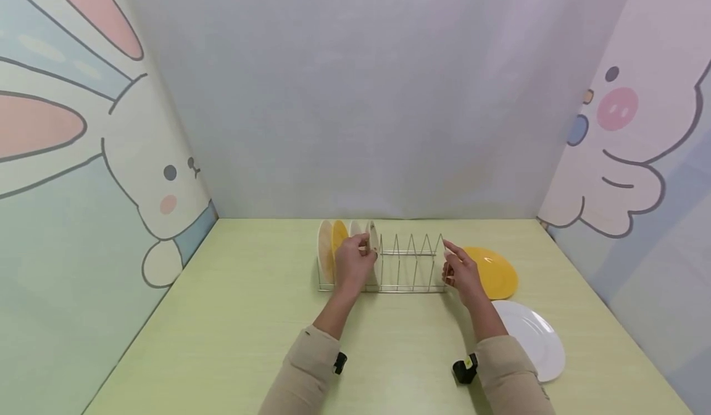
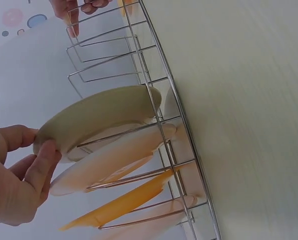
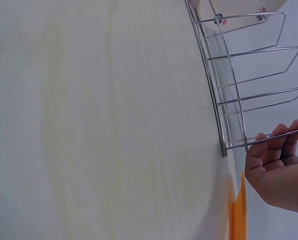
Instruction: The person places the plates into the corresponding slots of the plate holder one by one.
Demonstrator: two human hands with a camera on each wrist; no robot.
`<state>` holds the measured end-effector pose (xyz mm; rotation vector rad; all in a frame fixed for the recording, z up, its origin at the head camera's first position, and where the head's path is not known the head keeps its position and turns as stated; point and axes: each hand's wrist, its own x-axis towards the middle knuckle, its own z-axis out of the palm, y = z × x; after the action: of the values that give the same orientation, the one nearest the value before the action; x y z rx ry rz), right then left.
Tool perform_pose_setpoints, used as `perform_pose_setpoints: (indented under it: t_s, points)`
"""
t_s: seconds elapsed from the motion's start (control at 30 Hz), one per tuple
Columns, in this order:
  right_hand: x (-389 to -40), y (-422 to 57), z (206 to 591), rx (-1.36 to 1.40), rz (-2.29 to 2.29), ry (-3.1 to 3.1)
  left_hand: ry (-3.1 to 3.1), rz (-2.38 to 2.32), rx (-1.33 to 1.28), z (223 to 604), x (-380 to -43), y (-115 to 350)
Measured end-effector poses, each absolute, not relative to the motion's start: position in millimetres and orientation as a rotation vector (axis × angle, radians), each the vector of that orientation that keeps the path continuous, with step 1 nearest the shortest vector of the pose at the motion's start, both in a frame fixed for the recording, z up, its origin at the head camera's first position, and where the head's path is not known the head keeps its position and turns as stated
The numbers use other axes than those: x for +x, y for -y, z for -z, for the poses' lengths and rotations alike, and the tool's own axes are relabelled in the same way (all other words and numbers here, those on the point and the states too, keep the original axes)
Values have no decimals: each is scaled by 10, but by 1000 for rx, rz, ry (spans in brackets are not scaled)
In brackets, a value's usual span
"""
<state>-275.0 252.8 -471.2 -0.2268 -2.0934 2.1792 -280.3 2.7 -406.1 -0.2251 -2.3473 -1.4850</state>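
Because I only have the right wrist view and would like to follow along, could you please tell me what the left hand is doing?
Observer: The left hand pinches the rim of a plate standing in the wire rack.
Operator: Thank you. Is that the only plate in there?
Observer: No, three more plates stand in the rack to its left.
Operator: And does anything lie closer to the person, outside my picture?
Observer: Yes, a white plate lies on the table beside the right forearm, partly covered by the sleeve in the head view.
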Motion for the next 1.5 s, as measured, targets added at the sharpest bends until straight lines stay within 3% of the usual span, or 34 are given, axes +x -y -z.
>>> perform_pose_setpoints:
  t_s: [0.4,0.6,0.9,1.5]
  points:
    - [-2760,-2489,4716,-218,-2150,2109,2383,1345,-184,4088,-2820,-7]
    - [-2701,-2510,4678,-246,-1851,2235,2426,1438,-205,4065,-2756,-5]
    - [-2369,-2498,4531,-101,-1317,2470,2343,1579,-418,4049,-2514,297]
    - [-1820,-2591,4431,-11,-1211,2604,2163,1523,-458,4188,-2456,836]
